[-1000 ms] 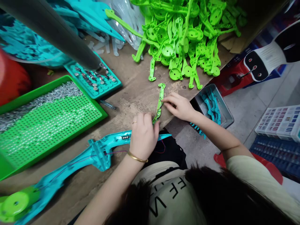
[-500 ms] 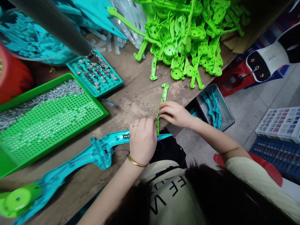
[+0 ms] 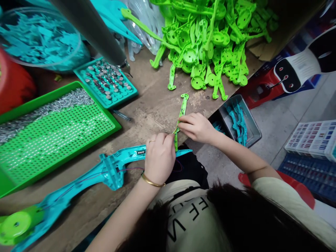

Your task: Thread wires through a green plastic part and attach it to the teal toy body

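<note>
Green plastic strip lies slanted at the near edge of the workbench, pinched between both hands. The right hand clamps its fingertips on the strip's middle, and the left hand closes around its lower end (that hand also rests on the long teal shell). A pile of green parts sits beyond, well apart.
</note>
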Motion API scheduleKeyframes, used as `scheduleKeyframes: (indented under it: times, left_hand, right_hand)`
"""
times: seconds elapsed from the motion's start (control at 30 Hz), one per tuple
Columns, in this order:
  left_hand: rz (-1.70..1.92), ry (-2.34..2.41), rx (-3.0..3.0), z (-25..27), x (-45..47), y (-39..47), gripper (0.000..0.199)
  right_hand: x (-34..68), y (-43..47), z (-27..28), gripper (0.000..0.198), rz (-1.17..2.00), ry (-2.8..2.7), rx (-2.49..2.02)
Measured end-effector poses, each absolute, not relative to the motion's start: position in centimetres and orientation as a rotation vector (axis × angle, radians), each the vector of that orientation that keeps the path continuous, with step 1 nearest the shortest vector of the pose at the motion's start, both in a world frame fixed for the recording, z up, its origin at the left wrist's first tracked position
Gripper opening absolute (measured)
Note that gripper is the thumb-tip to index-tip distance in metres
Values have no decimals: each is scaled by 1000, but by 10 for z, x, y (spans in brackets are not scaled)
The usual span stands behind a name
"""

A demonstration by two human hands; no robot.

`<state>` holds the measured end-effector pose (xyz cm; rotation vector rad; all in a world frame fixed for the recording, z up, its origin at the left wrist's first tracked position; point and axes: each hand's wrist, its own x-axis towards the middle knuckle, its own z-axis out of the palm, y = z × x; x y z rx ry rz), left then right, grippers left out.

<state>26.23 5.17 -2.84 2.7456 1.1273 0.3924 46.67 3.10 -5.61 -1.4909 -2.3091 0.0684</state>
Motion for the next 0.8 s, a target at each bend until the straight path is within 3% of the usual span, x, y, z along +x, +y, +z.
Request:
scheduleKeyframes:
  times: [0.13,0.37,0.53,0.8]
  left_hand:
    - [368,1116,2722,-26,260,51,25]
    - [294,1104,2606,-24,259,53,29]
    - [457,1035,2442,-19,257,54,27]
    - [408,1021,2436,-16,254,52,21]
  right_hand:
    - [463,30,-51,26,63,-2375,-1550]
    - [457,31,-51,25,441,-2200,-1462]
    - [457,33,-50,25,554,-2145,-1501]
    - [460,36,-49,25,523,-2230,-1476]
